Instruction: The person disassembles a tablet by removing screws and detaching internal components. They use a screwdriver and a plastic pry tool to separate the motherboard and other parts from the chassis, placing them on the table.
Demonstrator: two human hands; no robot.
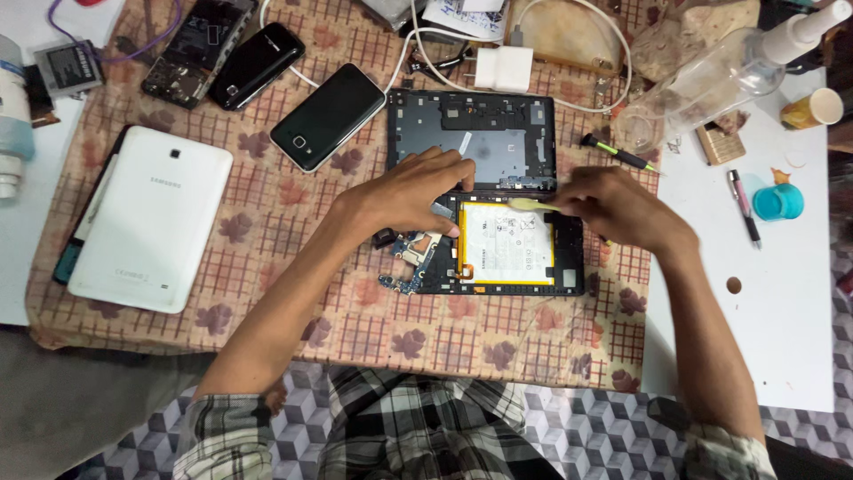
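Note:
An opened tablet (569,267) lies on the patterned cloth, its white battery with a yellow border (506,249) and blue circuit board (410,258) exposed. My left hand (413,191) presses down on the tablet's upper left corner, fingers spread. My right hand (617,209) grips a thin yellowish pry tool (533,204) whose tip rests at the battery's top edge. The tablet's removed grey back frame (471,138) lies just behind both hands.
A white tablet (147,218) lies face down at left. Two dark phones (327,116) (258,64) and a stripped phone (195,49) sit behind it. A screwdriver (617,153), clear spray bottle (720,76), white charger (504,68), pen (745,207) and teal cap (779,202) lie at right.

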